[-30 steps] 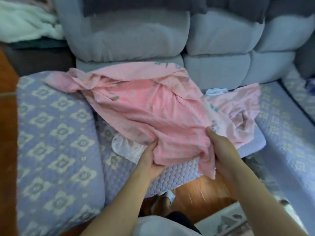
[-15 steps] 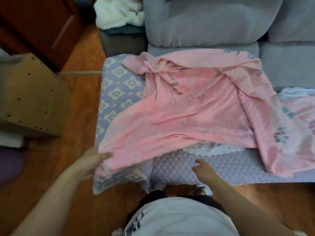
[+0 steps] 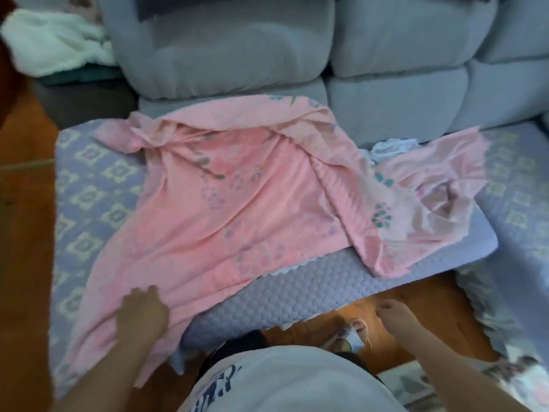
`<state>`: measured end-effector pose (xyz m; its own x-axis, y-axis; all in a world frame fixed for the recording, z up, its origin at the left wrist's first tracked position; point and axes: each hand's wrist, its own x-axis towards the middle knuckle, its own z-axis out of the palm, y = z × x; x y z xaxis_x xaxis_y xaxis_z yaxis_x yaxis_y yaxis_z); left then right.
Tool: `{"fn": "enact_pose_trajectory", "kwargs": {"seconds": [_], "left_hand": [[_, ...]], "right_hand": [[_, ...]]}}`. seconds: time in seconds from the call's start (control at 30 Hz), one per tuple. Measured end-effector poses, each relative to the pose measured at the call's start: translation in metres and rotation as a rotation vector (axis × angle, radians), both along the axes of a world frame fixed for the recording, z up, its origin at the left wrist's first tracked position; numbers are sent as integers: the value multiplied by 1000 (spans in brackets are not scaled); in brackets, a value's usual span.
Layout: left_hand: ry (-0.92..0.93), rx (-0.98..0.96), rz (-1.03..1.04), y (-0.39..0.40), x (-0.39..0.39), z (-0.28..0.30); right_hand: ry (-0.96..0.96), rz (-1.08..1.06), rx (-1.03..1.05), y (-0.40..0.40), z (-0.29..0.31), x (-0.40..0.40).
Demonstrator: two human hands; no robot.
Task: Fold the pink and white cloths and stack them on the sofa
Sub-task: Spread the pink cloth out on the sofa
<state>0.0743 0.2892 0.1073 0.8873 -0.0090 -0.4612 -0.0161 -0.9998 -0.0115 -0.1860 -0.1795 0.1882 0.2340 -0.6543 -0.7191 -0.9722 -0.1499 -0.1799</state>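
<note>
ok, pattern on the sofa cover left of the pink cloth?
Lavender sofa cover with repeating cream diamond-shaped motifs, clearest in the head view beside the pink cloth.

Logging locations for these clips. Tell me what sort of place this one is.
Most likely a living room at home: a grey cushioned sofa with a patterned purple seat cover, a wooden floor, and a pink cloth spread out for folding.

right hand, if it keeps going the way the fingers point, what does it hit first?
Probably the front edge of the quilted lilac pad. The right hand hangs over bare floor, fingers loosely curled, aimed up and left toward it. Depth is unclear; the pink cloth lies beyond.
</note>
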Motion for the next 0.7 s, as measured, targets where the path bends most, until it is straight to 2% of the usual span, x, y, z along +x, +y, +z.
{"fn": "enact_pose_trajectory", "kwargs": {"seconds": [0.07,0.13,0.17,0.3,0.4,0.47,0.6,0.7], "left_hand": [[234,-123,-146,-123,-27,49],[478,-304,-179,-224,-55,47],[543,-379,-153,-268,-73,45],[670,-524,-106,-415,-151,43],[724,-484,-172,-494,-203,52],[715,-448,-292,-534,-229,50],[484,-323,-755,-597,-243,4],[322,-281,-863,-632,-231,-36]], "right_hand": [[-4,-37,33,-35,0,-23],[-22,-45,58,-77,-5,-50],[-22,-56,80,-101,-8,-66],[-56,-243,178,-196,1,-132],[-72,-392,199,-262,17,-167],[-80,-470,205,-304,21,-175],[-144,-499,166,-366,4,-169],[-177,-593,188,-386,-10,-149]]}}
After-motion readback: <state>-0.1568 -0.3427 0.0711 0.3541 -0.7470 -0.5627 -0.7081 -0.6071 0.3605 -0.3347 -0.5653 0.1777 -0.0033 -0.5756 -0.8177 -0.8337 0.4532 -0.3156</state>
